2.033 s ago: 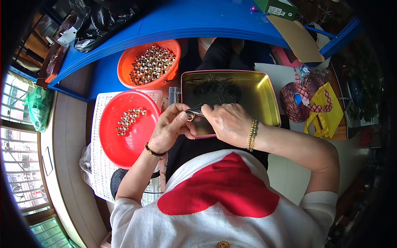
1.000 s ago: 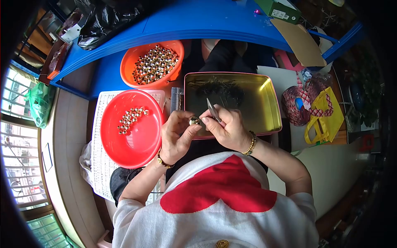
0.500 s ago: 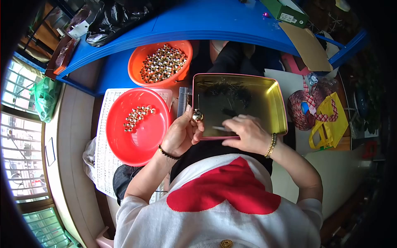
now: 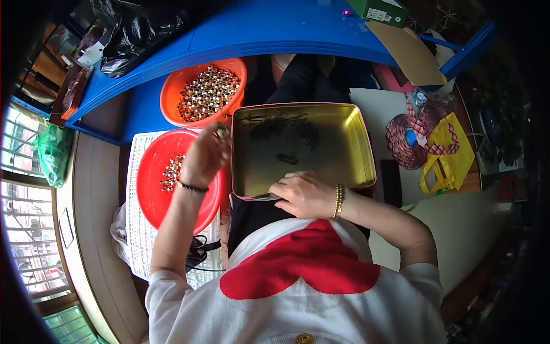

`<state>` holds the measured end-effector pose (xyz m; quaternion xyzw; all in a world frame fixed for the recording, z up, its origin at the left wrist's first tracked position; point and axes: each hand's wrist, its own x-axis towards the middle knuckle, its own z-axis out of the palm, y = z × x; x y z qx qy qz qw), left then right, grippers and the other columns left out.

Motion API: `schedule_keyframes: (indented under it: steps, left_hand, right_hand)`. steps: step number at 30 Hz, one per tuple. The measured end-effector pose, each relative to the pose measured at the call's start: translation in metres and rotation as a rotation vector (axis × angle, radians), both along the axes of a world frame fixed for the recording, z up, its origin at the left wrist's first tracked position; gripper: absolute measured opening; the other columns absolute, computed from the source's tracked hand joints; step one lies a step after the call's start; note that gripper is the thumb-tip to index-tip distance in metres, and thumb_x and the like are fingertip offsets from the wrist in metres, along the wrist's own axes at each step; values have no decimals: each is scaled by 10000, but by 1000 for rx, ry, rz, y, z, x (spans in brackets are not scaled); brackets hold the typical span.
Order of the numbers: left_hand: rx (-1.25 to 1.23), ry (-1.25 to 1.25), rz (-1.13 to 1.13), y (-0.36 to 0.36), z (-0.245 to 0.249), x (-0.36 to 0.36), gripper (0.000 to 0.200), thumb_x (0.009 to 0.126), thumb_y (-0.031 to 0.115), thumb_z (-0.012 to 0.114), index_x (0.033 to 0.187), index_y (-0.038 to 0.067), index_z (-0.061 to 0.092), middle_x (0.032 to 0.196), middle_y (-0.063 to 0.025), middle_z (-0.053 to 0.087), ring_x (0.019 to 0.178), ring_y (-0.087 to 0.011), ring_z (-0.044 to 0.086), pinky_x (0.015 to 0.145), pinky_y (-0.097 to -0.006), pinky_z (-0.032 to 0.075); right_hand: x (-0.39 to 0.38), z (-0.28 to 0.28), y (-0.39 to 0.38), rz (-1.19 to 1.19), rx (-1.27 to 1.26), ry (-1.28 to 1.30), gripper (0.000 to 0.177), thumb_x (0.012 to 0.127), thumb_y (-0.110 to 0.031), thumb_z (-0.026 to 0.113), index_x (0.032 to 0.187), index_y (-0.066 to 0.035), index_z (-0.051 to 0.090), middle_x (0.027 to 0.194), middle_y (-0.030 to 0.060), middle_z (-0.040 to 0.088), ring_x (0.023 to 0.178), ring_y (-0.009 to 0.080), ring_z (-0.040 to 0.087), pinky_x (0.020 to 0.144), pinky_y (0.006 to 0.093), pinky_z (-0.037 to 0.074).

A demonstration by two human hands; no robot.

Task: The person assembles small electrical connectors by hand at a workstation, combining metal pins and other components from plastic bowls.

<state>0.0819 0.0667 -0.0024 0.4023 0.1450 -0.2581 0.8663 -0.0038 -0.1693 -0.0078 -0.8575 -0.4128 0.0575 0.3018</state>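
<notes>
My left hand (image 4: pixel 205 156) is raised over the right side of the red basin (image 4: pixel 203 209), blurred by motion. At its fingertips is a shiny gold ball (image 4: pixel 222 132). Small shiny gold balls (image 4: pixel 172 173) lie in a cluster in that basin. My right hand (image 4: pixel 302 192) rests at the near rim of the gold-coloured tin (image 4: pixel 338 166), its fingers closed. A thin silver tool (image 4: pixel 266 198) shows just past those fingers, mostly hidden. Inside the tin lie dark, thread-like strands (image 4: pixel 269 125) and a small black piece (image 4: pixel 286 159).
Behind the red basin, an orange basin (image 4: pixel 166 103) holds many gold balls. A white plastic crate (image 4: pixel 137 241) supports the red basin. The blue table (image 4: pixel 269 28) spans the back. To the right are checked ribbon rolls (image 4: pixel 401 143) and a yellow bag (image 4: pixel 461 152).
My left hand has moved left and away from the tin with the gold ball. My right hand has come down to the tin's near rim. The camera view has shifted somewhat.
</notes>
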Motion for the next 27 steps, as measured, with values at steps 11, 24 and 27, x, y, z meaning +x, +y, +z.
schedule_keyframes:
  steps: [11,24,27]
  left_hand:
    - [787,-294,114,64,-57,89,572,863,431,569,1197,-20,457,977,-172,612,745,-230,656,601,-306,546]
    - [2110,-297,82,196,-200,-53,338,746,241,619,1013,46,545,980,-241,553,912,-351,572,782,-437,476]
    - [2114,-84,91,196,-198,-61,377,739,225,618,1061,54,525,1024,-264,529,952,-358,556,800,-436,479]
  right_hand:
    - [69,-5,-49,-167,-326,-233,134,780,-60,504,877,-113,579,824,82,533,868,233,551,794,384,438]
    - [95,-18,-38,16,-433,-331,46,761,-115,562,739,-76,571,790,87,560,832,245,567,760,366,419]
    - [91,-22,-35,-43,-391,-314,78,770,-148,574,755,-71,571,802,94,565,837,257,572,765,375,427]
